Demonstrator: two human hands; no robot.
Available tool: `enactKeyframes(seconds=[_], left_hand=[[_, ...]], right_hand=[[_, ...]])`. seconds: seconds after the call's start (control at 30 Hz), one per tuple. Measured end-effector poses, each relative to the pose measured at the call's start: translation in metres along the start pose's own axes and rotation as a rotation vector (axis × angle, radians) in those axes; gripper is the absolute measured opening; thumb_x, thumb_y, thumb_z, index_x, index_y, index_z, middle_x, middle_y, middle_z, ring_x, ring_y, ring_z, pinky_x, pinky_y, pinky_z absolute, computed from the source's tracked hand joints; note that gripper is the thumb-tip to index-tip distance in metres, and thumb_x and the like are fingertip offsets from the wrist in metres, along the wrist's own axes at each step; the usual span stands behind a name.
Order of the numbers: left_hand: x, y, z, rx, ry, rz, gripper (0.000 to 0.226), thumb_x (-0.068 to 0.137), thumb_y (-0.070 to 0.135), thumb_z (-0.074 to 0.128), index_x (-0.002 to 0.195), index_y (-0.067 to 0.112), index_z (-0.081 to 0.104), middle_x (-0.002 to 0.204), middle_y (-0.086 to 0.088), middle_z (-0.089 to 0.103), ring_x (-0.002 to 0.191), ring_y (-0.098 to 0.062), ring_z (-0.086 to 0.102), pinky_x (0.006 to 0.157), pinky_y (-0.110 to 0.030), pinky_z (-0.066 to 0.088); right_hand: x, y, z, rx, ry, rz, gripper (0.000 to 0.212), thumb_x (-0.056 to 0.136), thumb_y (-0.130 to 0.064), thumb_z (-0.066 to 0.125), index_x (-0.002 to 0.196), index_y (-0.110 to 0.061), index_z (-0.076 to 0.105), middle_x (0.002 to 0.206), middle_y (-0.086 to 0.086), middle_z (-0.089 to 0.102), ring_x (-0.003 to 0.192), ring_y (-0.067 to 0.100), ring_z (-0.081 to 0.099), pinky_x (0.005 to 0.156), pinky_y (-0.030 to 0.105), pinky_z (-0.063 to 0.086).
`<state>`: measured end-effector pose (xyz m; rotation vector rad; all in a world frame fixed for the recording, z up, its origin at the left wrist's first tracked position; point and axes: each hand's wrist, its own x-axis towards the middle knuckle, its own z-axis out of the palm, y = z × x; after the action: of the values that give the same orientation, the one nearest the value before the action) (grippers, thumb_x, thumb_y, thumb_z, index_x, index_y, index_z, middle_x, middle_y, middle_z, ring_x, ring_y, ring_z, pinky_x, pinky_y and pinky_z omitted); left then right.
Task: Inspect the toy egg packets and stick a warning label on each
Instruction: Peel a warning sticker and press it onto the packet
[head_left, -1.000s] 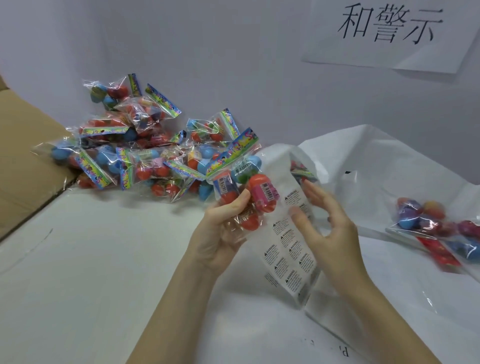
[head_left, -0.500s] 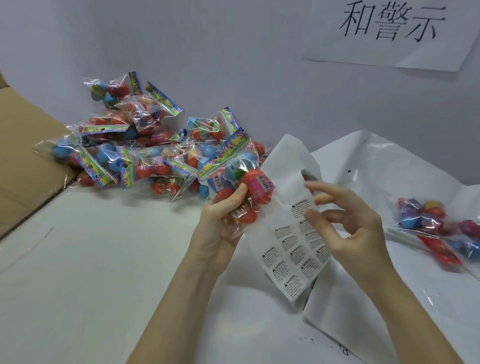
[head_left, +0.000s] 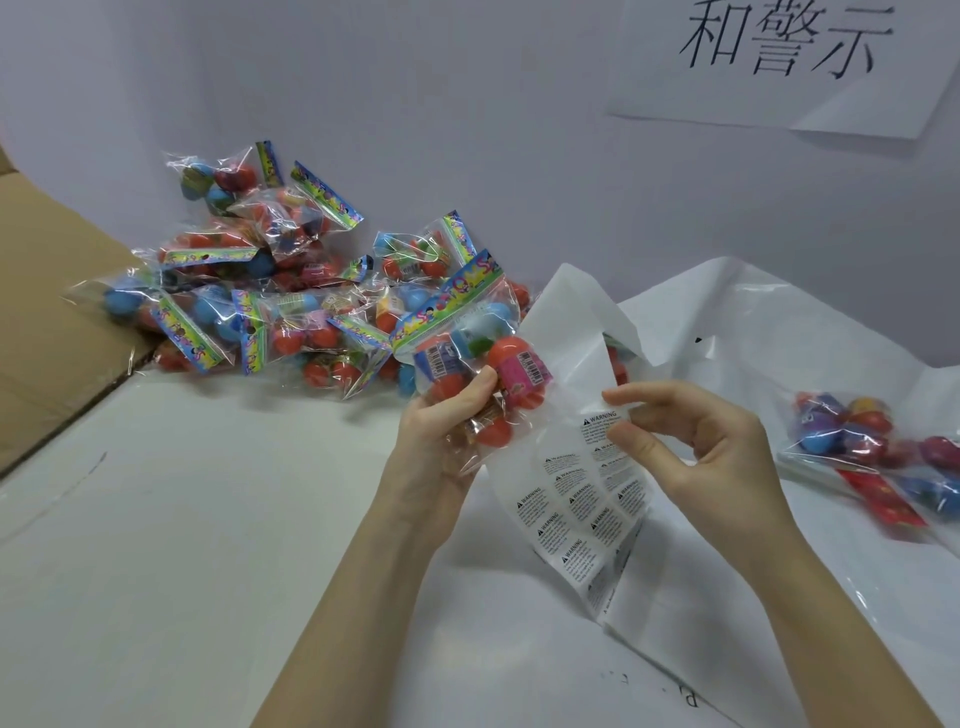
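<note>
While the head view looks down on a white table (head_left: 156, 545), the left hand (head_left: 441, 441) grips a clear packet of toy eggs (head_left: 467, 358), fingers curled round its lower part and thumb pressed on the front. Behind it, apparently held along with it, stands a sheet of warning labels (head_left: 576, 499). The right hand (head_left: 701, 447) pinches the top label (head_left: 602, 423) between thumb and forefinger at the sheet's right edge, the other fingers loosely curled. A heap of packets (head_left: 270, 291) lies against the back wall beside a cardboard box (head_left: 47, 291), and more packets (head_left: 872, 447) rest at far right on a plastic bag (head_left: 727, 322). The thin label could tear, curl or stick to the fingertips if pulled too fast. The limp sheet may buckle, and the slick packet could slip from the one-handed grip.
</note>
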<state>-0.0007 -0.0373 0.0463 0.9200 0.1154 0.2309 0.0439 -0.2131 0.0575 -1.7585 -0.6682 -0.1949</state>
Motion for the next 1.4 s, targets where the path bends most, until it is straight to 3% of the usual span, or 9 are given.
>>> enactKeyframes(seconds=[0.23,0.37,0.63,0.83,0.97,1.1,1.17,1.27,1.4], left_hand=[[0.000,-0.001,0.001,-0.004,0.006,-0.001,0.031,0.064,0.020,0.065,0.094,0.013,0.066,0.074,0.002,0.070,0.063,-0.007,0.066,0.054,-0.017,0.052],[0.001,-0.002,0.004,-0.038,0.025,-0.007,0.030,0.065,0.017,0.063,0.094,0.014,0.067,0.075,0.002,0.071,0.064,-0.007,0.067,0.058,-0.017,0.054],[0.000,-0.004,0.005,-0.103,0.076,-0.055,0.025,0.066,0.017,0.062,0.090,0.015,0.068,0.075,0.003,0.072,0.062,-0.007,0.067,0.057,-0.017,0.053],[0.001,-0.005,0.007,-0.143,0.121,-0.048,0.026,0.081,0.012,0.058,0.064,0.020,0.076,0.066,0.007,0.071,0.057,-0.004,0.067,0.054,-0.017,0.053],[0.005,-0.008,0.007,-0.196,0.263,-0.057,0.011,0.086,0.013,0.058,0.083,0.017,0.067,0.062,0.005,0.069,0.051,-0.004,0.063,0.045,-0.014,0.049],[0.011,-0.010,-0.001,-0.051,0.474,0.057,0.005,0.082,0.014,0.066,0.083,0.014,0.061,0.059,0.005,0.060,0.052,-0.007,0.054,0.064,-0.021,0.047],[0.011,-0.007,-0.003,0.078,0.536,0.200,0.009,0.080,0.010,0.069,0.082,0.011,0.061,0.059,0.006,0.060,0.053,-0.006,0.054,0.061,-0.019,0.047],[0.006,0.000,0.003,0.111,0.507,0.353,0.015,0.078,-0.001,0.066,0.074,0.014,0.062,0.052,0.012,0.061,0.048,0.000,0.053,0.048,-0.013,0.044],[-0.006,0.009,0.001,-0.160,0.202,0.212,0.015,0.054,0.018,0.070,0.069,0.018,0.073,0.065,0.007,0.067,0.060,-0.006,0.062,0.057,-0.017,0.048]], right_hand=[[-0.002,0.001,0.003,-0.054,0.088,-0.093,0.035,0.068,0.001,0.076,0.076,-0.033,0.069,0.070,-0.021,0.070,0.067,0.000,0.067,0.070,0.008,0.048],[-0.004,0.002,0.009,-0.295,0.179,-0.362,0.030,0.068,-0.003,0.075,0.094,-0.016,0.067,0.082,-0.011,0.067,0.073,0.001,0.063,0.068,0.005,0.047],[-0.003,0.019,0.008,-0.587,0.242,-0.640,0.013,0.071,-0.002,0.072,0.085,-0.003,0.074,0.083,0.005,0.072,0.062,0.019,0.070,0.056,0.031,0.050],[-0.002,0.022,0.013,-0.669,0.329,-0.644,0.010,0.079,-0.012,0.067,0.083,-0.010,0.076,0.091,0.009,0.072,0.066,0.026,0.063,0.061,0.035,0.046],[-0.002,0.016,0.018,-0.688,0.334,-0.617,0.010,0.078,-0.017,0.067,0.078,-0.012,0.075,0.098,0.012,0.064,0.096,0.022,0.048,0.082,0.032,0.032],[-0.007,0.006,0.019,-0.404,0.242,-0.420,0.009,0.075,-0.026,0.059,0.073,-0.019,0.065,0.104,0.000,0.049,0.104,0.001,0.040,0.089,0.034,0.031],[-0.008,0.003,0.017,-0.302,0.252,-0.338,0.005,0.073,-0.032,0.058,0.076,-0.032,0.054,0.104,-0.008,0.043,0.107,-0.003,0.038,0.093,0.041,0.033],[-0.006,0.004,0.015,-0.370,0.310,-0.277,0.010,0.071,-0.027,0.068,0.076,-0.027,0.059,0.100,-0.002,0.041,0.097,0.006,0.036,0.094,0.048,0.035],[-0.004,0.011,0.020,-0.528,0.329,-0.289,0.013,0.070,-0.021,0.071,0.078,-0.011,0.069,0.092,0.002,0.042,0.090,0.007,0.031,0.084,0.025,0.034]])
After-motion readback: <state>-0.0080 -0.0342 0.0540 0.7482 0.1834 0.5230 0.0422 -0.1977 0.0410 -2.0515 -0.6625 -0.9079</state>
